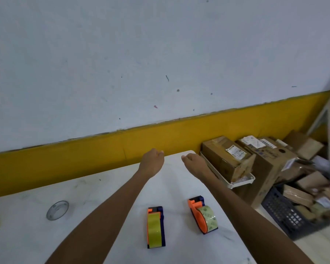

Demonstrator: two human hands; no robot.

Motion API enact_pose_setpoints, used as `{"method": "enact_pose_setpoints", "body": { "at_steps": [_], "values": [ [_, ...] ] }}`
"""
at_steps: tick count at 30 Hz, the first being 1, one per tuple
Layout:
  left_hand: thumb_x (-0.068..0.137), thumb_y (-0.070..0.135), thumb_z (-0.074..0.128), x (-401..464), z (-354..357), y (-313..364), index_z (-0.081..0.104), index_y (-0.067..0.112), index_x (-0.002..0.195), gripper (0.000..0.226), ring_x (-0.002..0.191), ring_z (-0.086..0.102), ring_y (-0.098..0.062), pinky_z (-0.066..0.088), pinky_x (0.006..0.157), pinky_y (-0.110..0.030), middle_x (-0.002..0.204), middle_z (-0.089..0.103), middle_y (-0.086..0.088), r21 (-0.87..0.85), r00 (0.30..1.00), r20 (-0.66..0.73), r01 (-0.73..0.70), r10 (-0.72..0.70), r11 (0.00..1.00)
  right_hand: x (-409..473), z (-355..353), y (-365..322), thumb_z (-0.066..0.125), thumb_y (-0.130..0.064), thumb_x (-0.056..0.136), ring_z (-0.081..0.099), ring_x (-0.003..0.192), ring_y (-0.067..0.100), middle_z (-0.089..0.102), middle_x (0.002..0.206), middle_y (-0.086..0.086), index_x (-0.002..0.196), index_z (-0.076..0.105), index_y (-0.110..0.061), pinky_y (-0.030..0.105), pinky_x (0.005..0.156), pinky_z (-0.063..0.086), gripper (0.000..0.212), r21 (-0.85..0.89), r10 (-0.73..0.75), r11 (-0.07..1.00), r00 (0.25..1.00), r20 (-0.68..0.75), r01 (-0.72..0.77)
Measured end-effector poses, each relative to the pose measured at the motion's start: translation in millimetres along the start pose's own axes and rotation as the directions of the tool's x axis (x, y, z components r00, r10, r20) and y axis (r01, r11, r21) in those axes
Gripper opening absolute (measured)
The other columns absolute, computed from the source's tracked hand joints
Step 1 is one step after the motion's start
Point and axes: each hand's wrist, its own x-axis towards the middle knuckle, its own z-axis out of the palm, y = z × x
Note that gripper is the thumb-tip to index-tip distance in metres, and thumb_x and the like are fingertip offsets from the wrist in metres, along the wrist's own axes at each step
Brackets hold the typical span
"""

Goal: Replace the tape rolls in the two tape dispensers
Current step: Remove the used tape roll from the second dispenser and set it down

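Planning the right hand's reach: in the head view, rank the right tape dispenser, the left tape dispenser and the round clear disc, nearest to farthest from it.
1. Orange-and-navy tape dispenser with a clear roll, below the right hand, near the right forearm.
2. Orange-and-navy tape dispenser with a yellow-green roll, between the forearms.
3. Round clear plastic disc, far left on the white table.

You have two tape dispensers on the worktop (36, 235), one (156, 227) beside the other (203, 216), and one round clear lid (57, 210).

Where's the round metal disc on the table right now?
In the head view, the disc lies flat on the white table, left of the left forearm, well left of both tape dispensers.
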Motion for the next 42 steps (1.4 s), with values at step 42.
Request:
{"method": "enact_pose_setpoints", "body": {
  "at_steps": [42],
  "values": [
    [0.083,0.008,0.048,-30.7,225.2,-45.5,0.069,0.004,0.105,0.031,0.088,0.073,-0.032,0.06,0.084,-0.048,0.101,0.074,-0.016,-0.42,0.696,0.471,0.717,-0.542,0.556,-49.5,36.1,195.3,0.055,-0.033,0.094,0.068,0.102,0.025,0.069,0.111,0.012,0.106,0.067,-0.006,0.047,0.09,0.058,0.032,0.204,0.474,0.825,0.841,0.259,-0.528]
  ]
}}
